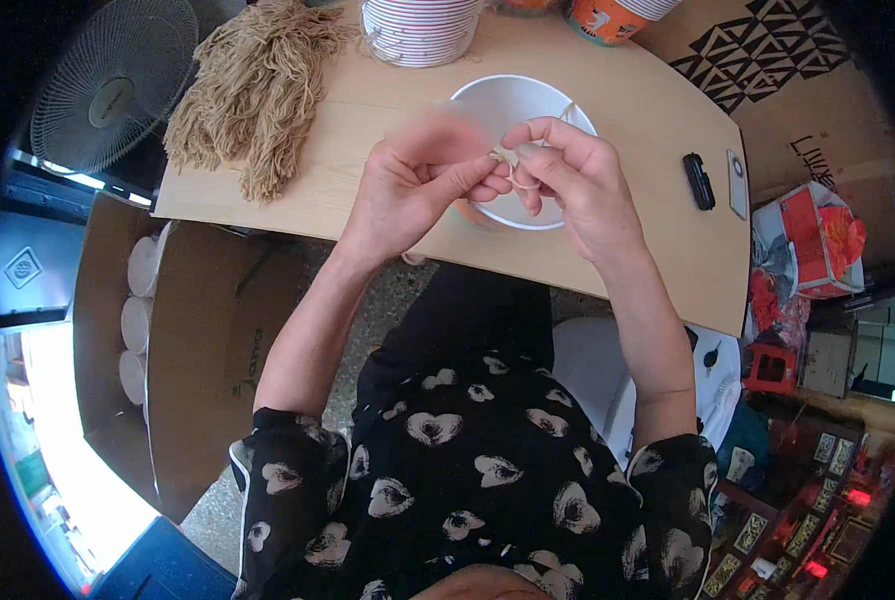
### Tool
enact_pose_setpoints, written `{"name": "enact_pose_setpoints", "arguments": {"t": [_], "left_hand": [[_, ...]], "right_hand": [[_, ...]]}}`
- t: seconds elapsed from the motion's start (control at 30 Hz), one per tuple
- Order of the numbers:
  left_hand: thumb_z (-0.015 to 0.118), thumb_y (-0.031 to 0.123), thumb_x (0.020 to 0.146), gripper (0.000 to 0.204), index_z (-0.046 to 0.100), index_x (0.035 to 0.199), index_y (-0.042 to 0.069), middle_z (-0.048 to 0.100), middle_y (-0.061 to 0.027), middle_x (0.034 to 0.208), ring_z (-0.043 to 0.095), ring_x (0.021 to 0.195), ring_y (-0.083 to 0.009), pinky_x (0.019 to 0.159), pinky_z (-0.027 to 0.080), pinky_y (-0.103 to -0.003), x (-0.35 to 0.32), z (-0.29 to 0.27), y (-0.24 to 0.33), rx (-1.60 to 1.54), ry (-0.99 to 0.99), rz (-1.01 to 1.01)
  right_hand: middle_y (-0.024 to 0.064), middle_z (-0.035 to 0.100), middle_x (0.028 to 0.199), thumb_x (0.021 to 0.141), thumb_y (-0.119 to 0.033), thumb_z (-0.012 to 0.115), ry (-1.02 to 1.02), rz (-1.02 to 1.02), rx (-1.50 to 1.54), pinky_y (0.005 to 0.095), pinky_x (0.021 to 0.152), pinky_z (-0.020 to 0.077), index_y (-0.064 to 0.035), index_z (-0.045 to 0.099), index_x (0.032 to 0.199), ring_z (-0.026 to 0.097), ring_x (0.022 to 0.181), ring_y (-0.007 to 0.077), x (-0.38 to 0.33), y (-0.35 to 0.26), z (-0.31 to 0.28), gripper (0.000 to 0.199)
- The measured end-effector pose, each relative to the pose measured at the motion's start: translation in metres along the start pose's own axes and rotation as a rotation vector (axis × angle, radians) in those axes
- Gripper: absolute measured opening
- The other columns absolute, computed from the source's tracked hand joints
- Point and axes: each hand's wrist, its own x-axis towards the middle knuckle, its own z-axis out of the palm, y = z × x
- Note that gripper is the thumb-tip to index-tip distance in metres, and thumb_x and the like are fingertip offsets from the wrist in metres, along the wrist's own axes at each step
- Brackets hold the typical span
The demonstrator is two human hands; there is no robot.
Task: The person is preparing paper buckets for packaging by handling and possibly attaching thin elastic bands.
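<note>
1. A thin, pale cord [504,157] is between the two hands, in front of the person and over the mouth of a white bucket [510,78].
2. Its small bunched part lies roughly crosswise, from the left fingertips toward the right hand; a narrow loop sags from it toward the person. The cord is bent, so no single long axis runs through it, and its ends cannot be told apart.
3. The left hand [407,190] pinches the cord between thumb and fingers, pointing right; its upper part is blurred.
4. The right hand [589,180] points left, fingers curled beside the loop, the two hands nearly meeting. Whether its fingertips clamp the cord, I cannot tell.
5. The bucket stands open on the wooden surface [657,235], near its front edge.
6. Farther left lies a tan yarn bundle [252,90], strands trailing toward the person; a stack of white buckets [422,30] stands behind the bucket.
7. To the right, a slim black object [698,181] lies lengthwise away from the person, just beside a flat grey object [736,185].
</note>
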Motion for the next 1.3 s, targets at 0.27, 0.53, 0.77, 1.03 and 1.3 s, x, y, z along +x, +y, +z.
{"name": "enact_pose_setpoints", "arguments": {"t": [0.27, 0.53, 0.77, 1.03, 1.3], "left_hand": [[0.060, -0.001, 0.095, 0.009, 0.058, 0.104, -0.001, 0.070, -0.0092, 0.092, 0.071, 0.086, -0.0144, 0.075, 0.060, -0.024, 0.000, 0.000, 0.001, 0.044, -0.035, 0.005], [0.060, 0.000, 0.096, 0.008, 0.057, 0.103, -0.003, 0.070, -0.0109, 0.094, 0.071, 0.087, -0.0156, 0.075, 0.060, -0.025, 0.000, 0.000, 0.002, -0.012, -0.045, -0.021], [0.059, 0.003, 0.097, 0.009, 0.058, 0.105, -0.002, 0.071, -0.0124, 0.095, 0.071, 0.086, -0.0156, 0.075, 0.059, -0.025, -0.001, 0.000, 0.007, -0.032, -0.041, -0.126], [0.059, 0.006, 0.098, 0.014, 0.056, 0.109, -0.001, 0.071, -0.0116, 0.094, 0.070, 0.085, -0.0147, 0.072, 0.059, -0.026, 0.003, -0.002, 0.008, -0.020, -0.065, -0.145], [0.057, 0.007, 0.099, 0.018, 0.056, 0.115, -0.001, 0.071, -0.0098, 0.092, 0.069, 0.082, -0.0127, 0.070, 0.058, -0.025, 0.004, -0.002, 0.010, 0.020, -0.083, -0.137]], "right_hand": [[0.0034, 0.065, 0.078, 0.095, -0.011, 0.063, -0.021, -0.060, -0.097, 0.0216, 0.059, 0.0468, 0.0041, 0.065, 0.101, 0.055, 0.063, 0.0066, 0.001, 0.002, -0.001, 0.016], [0.0019, 0.063, 0.074, 0.092, -0.012, 0.066, 0.048, -0.040, 0.096, 0.0200, 0.055, 0.0417, 0.0021, 0.066, 0.095, 0.053, 0.062, 0.0060, 0.004, 0.008, -0.002, 0.015], [-0.0035, 0.053, 0.070, 0.092, -0.015, 0.066, 0.067, 0.012, 0.127, 0.0182, 0.051, 0.0284, 0.0008, 0.064, 0.097, 0.040, 0.059, 0.0013, 0.002, 0.007, 0.001, 0.017], [-0.0068, 0.044, 0.070, 0.096, -0.017, 0.060, 0.151, -0.024, -0.048, 0.0200, 0.052, 0.0256, 0.0003, 0.059, 0.102, 0.032, 0.057, 0.0016, 0.003, 0.001, 0.002, 0.018], [-0.0077, 0.045, 0.070, 0.096, -0.018, 0.061, 0.180, -0.172, -0.132, 0.0188, 0.053, 0.0245, 0.0000, 0.059, 0.100, 0.033, 0.059, 0.0000, 0.004, 0.006, 0.005, 0.018]]}}
